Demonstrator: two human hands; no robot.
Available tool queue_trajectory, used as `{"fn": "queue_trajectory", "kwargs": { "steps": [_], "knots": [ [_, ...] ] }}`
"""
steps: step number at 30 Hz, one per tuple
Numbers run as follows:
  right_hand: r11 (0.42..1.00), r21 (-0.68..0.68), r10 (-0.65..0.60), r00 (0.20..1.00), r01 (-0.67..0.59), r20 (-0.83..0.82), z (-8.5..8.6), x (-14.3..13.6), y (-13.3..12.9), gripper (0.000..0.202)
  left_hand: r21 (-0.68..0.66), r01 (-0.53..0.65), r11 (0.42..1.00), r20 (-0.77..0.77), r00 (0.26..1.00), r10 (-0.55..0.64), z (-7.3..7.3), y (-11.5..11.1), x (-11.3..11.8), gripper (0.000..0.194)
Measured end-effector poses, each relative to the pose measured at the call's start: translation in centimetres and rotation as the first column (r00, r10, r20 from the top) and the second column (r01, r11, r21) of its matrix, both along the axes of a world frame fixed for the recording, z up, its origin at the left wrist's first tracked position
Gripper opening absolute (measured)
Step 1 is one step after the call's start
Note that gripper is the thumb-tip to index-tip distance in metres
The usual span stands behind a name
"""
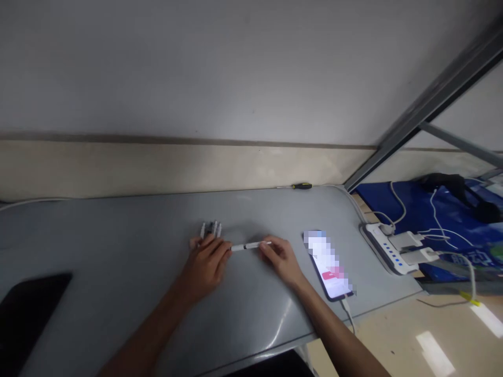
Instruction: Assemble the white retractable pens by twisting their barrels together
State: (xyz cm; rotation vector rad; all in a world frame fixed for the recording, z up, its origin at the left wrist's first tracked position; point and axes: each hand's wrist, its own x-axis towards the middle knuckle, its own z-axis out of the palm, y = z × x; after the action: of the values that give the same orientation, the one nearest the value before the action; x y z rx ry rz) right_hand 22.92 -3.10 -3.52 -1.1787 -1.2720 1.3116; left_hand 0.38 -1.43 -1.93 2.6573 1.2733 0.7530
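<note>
A slim white pen [244, 246] with a dark band near its middle spans the gap between my two hands, just above the grey table. My left hand [208, 264] is closed around the pen's left end. Fingertips of my right hand [281, 259] pinch its right end. Several pale, pen-like tips [215, 228] stick out behind my left hand's knuckles; their lower parts are hidden by the fingers, so I cannot tell whether that hand also grips them.
A lit phone [330, 267] with a charging cable lies right of my right hand. Beyond it sits a white power strip [387, 248] with plugged-in chargers. A screwdriver [302, 186] lies along the wall edge of the grey table [118, 235]. A dark flat object [33, 309] is at left.
</note>
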Motion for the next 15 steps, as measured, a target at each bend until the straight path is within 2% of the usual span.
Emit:
{"fn": "queue_trajectory", "kwargs": {
  "steps": [3,5,7,11,15],
  "knots": [
    [0.995,-0.064,-0.095,0.958,0.081,-0.272,-0.2,0.0,0.5,0.029,-0.085,0.067,0.994,-0.02,0.997,-0.069,0.2,-0.3,0.4,0.023],
    [0.985,-0.142,-0.154,0.875,0.099,-0.459,-0.2,0.2,0.8,0.029,-0.134,0.101,0.986,-0.016,0.994,-0.105,0.3,-0.4,0.2,0.025],
    [0.968,-0.235,-0.216,0.771,0.089,-0.599,-0.2,0.5,1.1,0.029,-0.152,0.078,0.985,-0.001,0.997,-0.079,0.4,-0.3,-0.1,0.027],
    [0.931,-0.356,-0.326,0.609,0.076,-0.723,0.0,1.3,1.4,0.026,-0.102,-0.022,0.995,0.015,1.0,0.024,0.2,0.1,-0.4,0.027],
    [0.918,-0.383,-0.282,0.519,-0.098,-0.807,0.1,1.7,1.3,0.018,0.015,-0.138,0.99,-0.001,0.99,0.138,-0.4,0.4,-0.2,0.024]
  ]
}}
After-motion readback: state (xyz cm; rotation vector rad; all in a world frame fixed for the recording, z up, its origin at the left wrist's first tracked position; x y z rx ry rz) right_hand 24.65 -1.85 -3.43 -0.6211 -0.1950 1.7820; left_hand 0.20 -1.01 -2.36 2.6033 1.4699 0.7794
